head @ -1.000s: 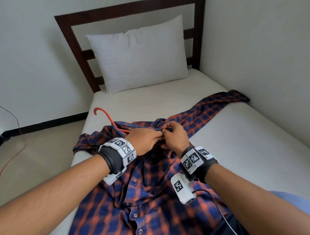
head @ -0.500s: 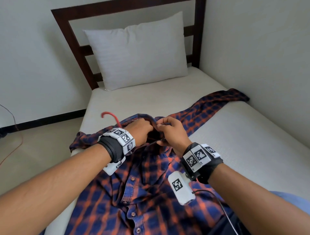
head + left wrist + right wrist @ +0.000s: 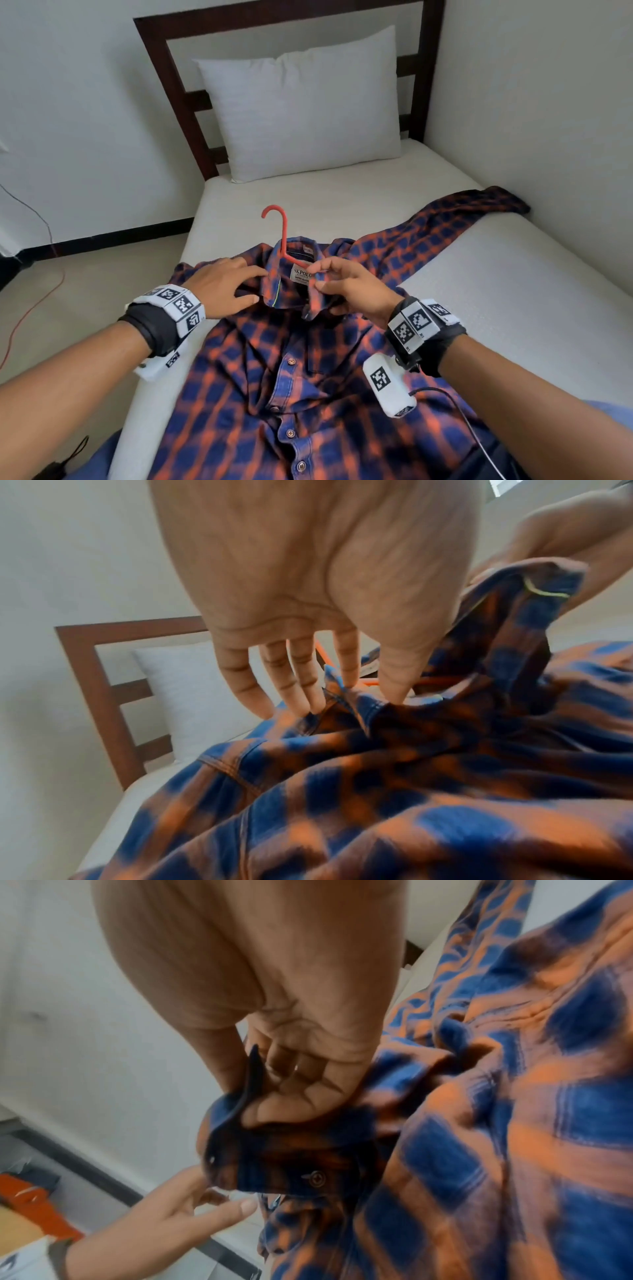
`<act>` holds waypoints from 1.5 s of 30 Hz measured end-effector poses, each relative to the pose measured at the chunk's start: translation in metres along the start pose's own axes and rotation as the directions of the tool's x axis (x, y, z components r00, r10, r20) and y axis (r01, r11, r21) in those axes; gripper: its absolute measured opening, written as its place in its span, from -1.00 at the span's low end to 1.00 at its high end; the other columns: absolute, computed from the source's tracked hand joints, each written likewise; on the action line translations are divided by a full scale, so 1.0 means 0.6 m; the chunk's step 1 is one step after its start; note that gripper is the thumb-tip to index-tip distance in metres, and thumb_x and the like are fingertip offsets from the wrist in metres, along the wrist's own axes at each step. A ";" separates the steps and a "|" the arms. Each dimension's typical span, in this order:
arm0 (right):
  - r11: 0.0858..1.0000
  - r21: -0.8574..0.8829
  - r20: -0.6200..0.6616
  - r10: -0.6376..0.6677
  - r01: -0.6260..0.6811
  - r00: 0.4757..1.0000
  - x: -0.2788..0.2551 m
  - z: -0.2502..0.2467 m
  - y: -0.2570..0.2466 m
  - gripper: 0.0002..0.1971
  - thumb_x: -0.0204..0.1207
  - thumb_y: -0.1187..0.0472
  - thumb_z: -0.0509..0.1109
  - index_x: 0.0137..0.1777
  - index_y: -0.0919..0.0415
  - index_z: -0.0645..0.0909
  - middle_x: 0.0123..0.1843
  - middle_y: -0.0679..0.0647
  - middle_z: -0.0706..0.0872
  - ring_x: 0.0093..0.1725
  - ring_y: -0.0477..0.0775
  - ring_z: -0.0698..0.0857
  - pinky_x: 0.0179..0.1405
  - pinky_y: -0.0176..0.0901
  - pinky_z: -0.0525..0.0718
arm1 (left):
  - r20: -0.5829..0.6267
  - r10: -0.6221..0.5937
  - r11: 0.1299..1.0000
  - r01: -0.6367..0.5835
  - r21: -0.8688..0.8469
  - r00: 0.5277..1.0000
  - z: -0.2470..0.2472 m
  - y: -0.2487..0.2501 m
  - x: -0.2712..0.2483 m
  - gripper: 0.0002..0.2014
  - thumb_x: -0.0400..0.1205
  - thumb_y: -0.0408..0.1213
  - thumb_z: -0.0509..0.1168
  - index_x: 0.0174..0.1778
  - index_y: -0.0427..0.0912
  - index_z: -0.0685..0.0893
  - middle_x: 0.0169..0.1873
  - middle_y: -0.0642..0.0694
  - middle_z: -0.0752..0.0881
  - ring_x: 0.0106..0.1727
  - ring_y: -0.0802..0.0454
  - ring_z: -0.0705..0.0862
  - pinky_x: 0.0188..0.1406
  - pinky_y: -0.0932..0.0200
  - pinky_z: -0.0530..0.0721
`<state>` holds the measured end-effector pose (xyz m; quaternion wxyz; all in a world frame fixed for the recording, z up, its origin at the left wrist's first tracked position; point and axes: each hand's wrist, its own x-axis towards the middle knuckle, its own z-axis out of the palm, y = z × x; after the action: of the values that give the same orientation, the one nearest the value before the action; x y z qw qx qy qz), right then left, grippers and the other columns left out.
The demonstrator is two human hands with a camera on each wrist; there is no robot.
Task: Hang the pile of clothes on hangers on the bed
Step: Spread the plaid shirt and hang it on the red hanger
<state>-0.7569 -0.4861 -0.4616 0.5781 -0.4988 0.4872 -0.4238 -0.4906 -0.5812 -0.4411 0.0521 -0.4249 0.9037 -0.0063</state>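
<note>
Head view: the plaid shirt (image 3: 291, 377) is lying on the bed (image 3: 513, 291), below the pillow (image 3: 301, 109). The red hanger (image 3: 279, 228) is protruding from the collar. The right hand (image 3: 346, 287) is pinching the collar; the left hand (image 3: 222, 286) is resting flat, fingers extended.

Left wrist view: the fingertips (image 3: 316, 704) are touching the collar.

Right wrist view: the thumb and fingers (image 3: 291, 1096) are gripping the fabric.

— What colours does the long-sleeved button-up plaid shirt (image 3: 301, 377) carry?
— Blue and orange checks, dark where they cross, with round brown buttons and a white neck label printed in dark letters.
— And the thin plastic hanger (image 3: 279, 233) in its collar?
— Red.
— The rest?
— A white mattress (image 3: 513, 291), a white rectangular pillow (image 3: 301, 109) at its head edge, a dark brown wooden headboard (image 3: 171, 102), pale walls, black wrist bands (image 3: 154, 329) bearing white tags with black square patterns.
</note>
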 end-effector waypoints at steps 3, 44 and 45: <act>0.988 -0.156 0.162 0.014 0.012 0.987 -0.005 0.015 0.002 -0.76 0.71 0.39 0.29 0.23 0.08 0.63 -0.24 0.02 0.73 -0.31 -0.02 0.71 -0.38 -0.23 0.63 | -0.007 -0.115 0.967 0.110 -0.230 0.993 0.000 0.002 0.010 -0.27 0.40 0.44 0.11 0.48 0.23 0.41 0.01 0.14 0.62 0.06 0.09 0.67 0.11 0.01 0.66; 0.590 -0.784 0.052 -0.248 0.193 0.967 0.151 -0.014 0.038 -0.91 0.52 0.06 0.48 -0.02 -0.02 0.75 -0.08 -0.12 0.83 -0.06 -0.04 0.76 0.03 0.10 0.73 | -0.320 -0.482 0.798 0.259 -0.544 0.815 -0.007 -0.074 0.113 -0.64 0.50 -0.54 0.18 0.02 0.04 0.61 -0.22 -0.13 0.60 -0.16 -0.25 0.61 -0.19 0.05 0.54; 0.583 -0.789 0.024 -0.283 0.192 0.959 0.149 -0.023 0.040 -0.92 0.53 0.07 0.49 -0.03 0.00 0.76 -0.12 -0.11 0.83 -0.08 -0.05 0.76 0.01 0.09 0.73 | -0.376 -0.445 0.837 0.227 -0.498 0.813 -0.007 -0.078 0.108 -0.65 0.49 -0.53 0.19 -0.02 0.03 0.60 -0.14 -0.11 0.58 -0.10 -0.25 0.61 -0.13 0.00 0.58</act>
<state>-0.7554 -0.5721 -0.4985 0.2136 -0.7384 0.5812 -0.2670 -0.4958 -0.6609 -0.4402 -0.2693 -0.5673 0.7741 0.0795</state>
